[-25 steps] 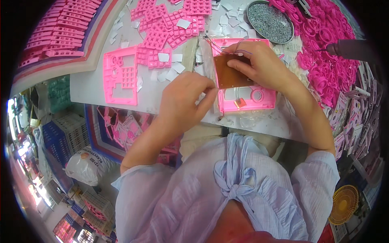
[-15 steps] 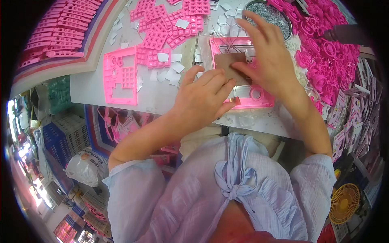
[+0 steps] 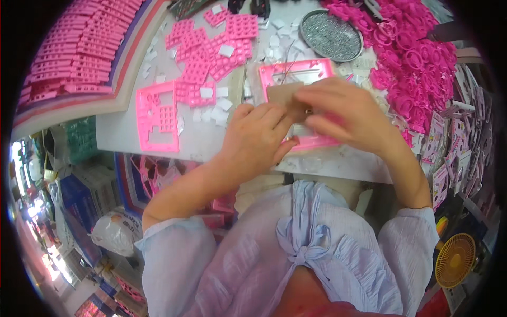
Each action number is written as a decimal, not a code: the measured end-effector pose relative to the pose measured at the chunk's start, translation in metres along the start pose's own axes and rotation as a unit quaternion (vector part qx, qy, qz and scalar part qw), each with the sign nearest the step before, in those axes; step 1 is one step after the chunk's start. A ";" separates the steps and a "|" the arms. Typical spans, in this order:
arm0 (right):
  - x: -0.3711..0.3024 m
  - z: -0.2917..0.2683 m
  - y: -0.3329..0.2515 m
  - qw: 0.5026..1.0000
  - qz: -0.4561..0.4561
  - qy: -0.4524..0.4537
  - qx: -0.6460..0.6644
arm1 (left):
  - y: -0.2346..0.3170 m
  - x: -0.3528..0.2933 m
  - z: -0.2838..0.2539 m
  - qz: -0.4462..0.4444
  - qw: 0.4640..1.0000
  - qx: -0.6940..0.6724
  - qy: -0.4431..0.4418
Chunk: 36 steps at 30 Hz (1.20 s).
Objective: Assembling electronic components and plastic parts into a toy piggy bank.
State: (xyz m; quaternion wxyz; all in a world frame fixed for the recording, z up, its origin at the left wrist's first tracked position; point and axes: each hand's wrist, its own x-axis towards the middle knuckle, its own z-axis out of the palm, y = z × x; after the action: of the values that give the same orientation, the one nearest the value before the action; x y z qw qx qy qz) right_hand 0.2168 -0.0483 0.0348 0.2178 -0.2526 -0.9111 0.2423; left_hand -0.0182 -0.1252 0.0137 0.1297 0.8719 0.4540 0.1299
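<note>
A thin brown board (image 3: 281, 95) lies slightly tilted over a pink plastic frame (image 3: 296, 67), with thin dark wires at its upper edge. The fingers of my left hand (image 3: 254, 133) are bent against the board's lower left side, and its thumb stretches toward the frame's near edge. My right hand (image 3: 349, 112) comes in from the right, its fingers and thumb curled around the board's right side and blurred by motion. A small shiny part (image 3: 308, 111) shows between these fingers. Both hands hide much of the frame.
A round tin of small metal pieces (image 3: 332, 36) stands behind the frame. Pink keypads (image 3: 196, 64) and white paper squares (image 3: 215, 113) lie left of it, beside another pink frame (image 3: 153, 143). Pink rings (image 3: 404, 68) pile at right; pink strips (image 3: 84, 50) fill the far left.
My right hand has come down from a raised, spread pose and curled in at the board. My left hand stays at the board's left side. The whole view has shifted a little.
</note>
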 end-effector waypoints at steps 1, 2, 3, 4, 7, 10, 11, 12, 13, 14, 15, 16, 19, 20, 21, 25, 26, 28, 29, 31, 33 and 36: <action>-0.004 -0.020 0.003 0.997 -0.013 0.076 0.019 | -0.003 0.005 -0.005 0.009 1.000 0.001 -0.025; -0.013 -0.041 0.017 0.969 -0.060 0.237 -0.027 | -0.007 0.009 -0.012 0.018 0.998 -0.003 -0.052; -0.021 -0.055 0.025 0.897 -0.059 0.430 0.083 | -0.009 0.015 -0.021 0.025 0.996 -0.006 -0.080; -0.034 -0.091 0.026 0.795 0.060 0.598 -0.085 | -0.016 0.047 -0.039 0.052 0.986 -0.040 -0.151; -0.046 -0.171 0.088 0.764 -0.014 0.636 -0.111 | -0.042 0.136 -0.022 0.099 0.982 -0.163 0.002; -0.058 -0.200 0.146 0.869 0.020 0.464 -0.169 | -0.060 0.216 0.032 0.107 0.986 0.069 0.106; -0.060 -0.205 0.157 0.899 0.035 0.388 -0.198 | -0.059 0.231 0.039 0.103 0.987 0.108 0.057; -0.063 -0.210 0.166 0.922 0.050 0.309 -0.226 | -0.058 0.245 0.044 0.098 0.984 0.146 0.008; -0.049 -0.189 0.145 0.911 0.092 0.387 -0.104 | -0.059 0.251 0.054 0.090 0.978 0.182 -0.050; -0.020 -0.154 0.095 0.879 0.133 0.458 0.018 | -0.054 0.249 0.048 0.106 0.976 0.183 -0.059; -0.017 -0.146 0.081 0.860 0.152 0.473 0.113 | -0.051 0.251 0.048 0.112 0.979 0.170 -0.027; -0.009 -0.138 0.066 0.830 0.167 0.490 0.208 | -0.051 0.252 0.047 0.116 0.980 0.159 0.005; -0.013 -0.132 0.058 0.818 0.158 0.436 0.341 | -0.050 0.258 0.042 0.124 0.983 0.125 0.045; 0.001 -0.118 0.043 0.815 0.154 0.446 0.338 | -0.053 0.260 0.040 0.123 0.984 0.116 0.049; 0.009 -0.108 0.035 0.812 0.150 0.454 0.334 | -0.057 0.261 0.039 0.102 0.984 0.139 0.043; 0.010 -0.094 0.034 0.845 0.125 0.371 0.363 | -0.059 0.248 0.021 0.077 0.986 0.135 0.064; 0.000 -0.100 0.044 0.874 0.098 0.302 0.367 | -0.052 0.239 0.012 0.089 0.987 0.108 0.081; -0.016 -0.087 0.040 0.853 0.106 0.323 0.396 | -0.045 0.210 0.001 0.102 0.987 0.007 0.126; -0.021 -0.081 0.032 0.841 0.108 0.333 0.412 | -0.037 0.186 -0.004 0.116 0.981 -0.033 0.154; -0.024 -0.059 0.018 0.819 0.116 0.364 0.428 | -0.018 0.125 -0.011 0.104 0.975 -0.118 0.156; -0.023 -0.037 0.007 0.783 0.019 0.360 0.508 | -0.002 0.083 -0.006 0.087 0.969 -0.186 0.136; -0.010 -0.027 -0.020 0.800 -0.060 0.284 0.525 | 0.009 0.045 0.015 0.086 0.960 -0.216 0.154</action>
State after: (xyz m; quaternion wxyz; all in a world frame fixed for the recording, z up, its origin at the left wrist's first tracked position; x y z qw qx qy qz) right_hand 0.2313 -0.0599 0.0648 0.5800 -0.1016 -0.5549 0.5877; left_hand 0.0183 -0.0948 0.0074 0.2317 0.8283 0.3528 0.3684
